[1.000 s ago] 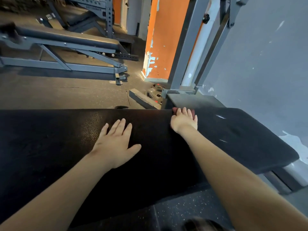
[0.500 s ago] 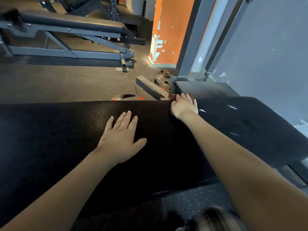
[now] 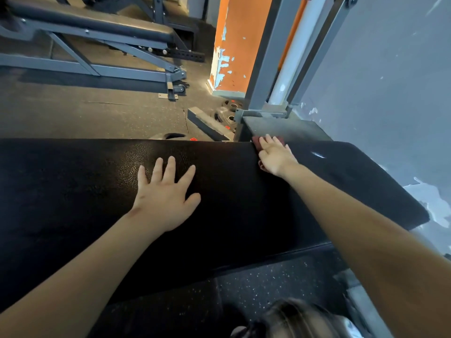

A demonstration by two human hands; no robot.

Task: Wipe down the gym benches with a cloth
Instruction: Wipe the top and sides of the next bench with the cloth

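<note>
While L hand (image 3: 168, 193) stays flat on bench (image 3: 73, 191), straight fingers now wider spread, R hand (image 3: 275, 154), fingers straight, presses red cloth (image 3: 255, 143) at far edge, centre-right; cloth mostly hidden beneath.

Orange pillar (image 3: 235, 45), paint flaked to blue and white: far beyond the right grip (image 3: 274, 156).
Grey steel uprights (image 3: 266, 52): beside the pillar, beyond the right grip.
Grey platform (image 3: 285, 129): directly beyond the right grip, at the foot of the uprights.
Black weight plates (image 3: 229, 115) and grey block (image 3: 207, 123): on the floor, beyond and left of the right grip.
Dark speckled rubber floor (image 3: 97, 113): beyond the left grip (image 3: 168, 198).
Grey scuffed wall (image 3: 390, 69): right of the right grip.
</note>
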